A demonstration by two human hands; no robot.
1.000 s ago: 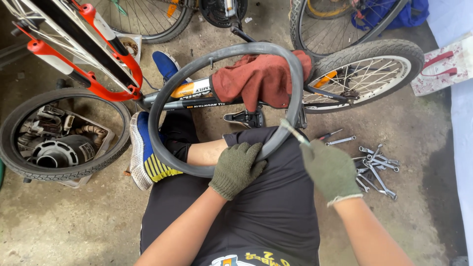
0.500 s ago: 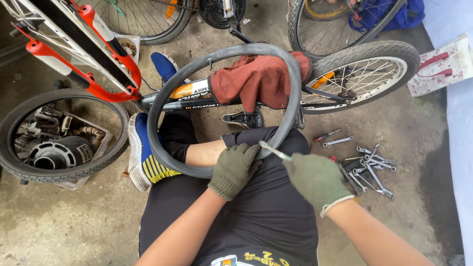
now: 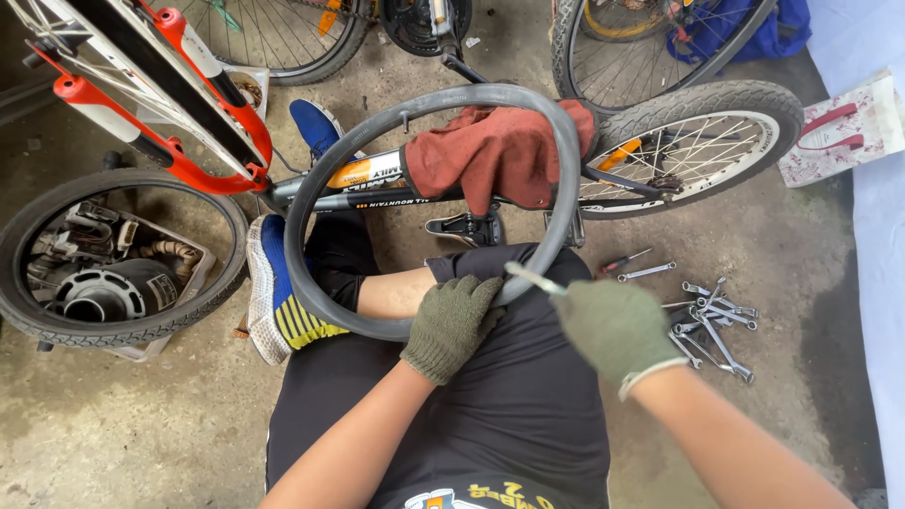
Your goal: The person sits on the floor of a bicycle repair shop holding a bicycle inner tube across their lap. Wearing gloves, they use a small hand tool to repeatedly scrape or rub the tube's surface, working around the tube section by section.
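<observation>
**Inner tube out of the tyre, one spot being worked by hand**

A grey inner tube [image 3: 311,179] stands as a full loop in the middle of the frame, resting across the seated person's lap and shin. Its valve stem points inward near the top left of the loop. The left hand [image 3: 451,325], in a green knit glove, is closed around the tube's lower edge, pinning it against the knee. The right hand [image 3: 613,325], also gloved, is clenched on a slim metal tool [image 3: 534,279] whose tip lies on the tube just right of the left hand; the hand is blurred, so the exact kind of tool cannot be told.

Behind the loop a bicycle [image 3: 377,184] lies on its side across the upper middle, with a red rag [image 3: 495,155] draped over its frame. Its wheel [image 3: 698,141] at the upper right carries a tyre. A separate tyre [image 3: 28,320] lies flat at the left, ringed around a box of parts. A scatter of wrenches [image 3: 707,316] sits on the concrete floor [image 3: 141,434] at the right, with a small screwdriver just above them.

Judging by this, the tube is already free of any wheel and one spot on it is getting attention. No patch or glue shows, and refitting the tube seems to remain undone.
</observation>
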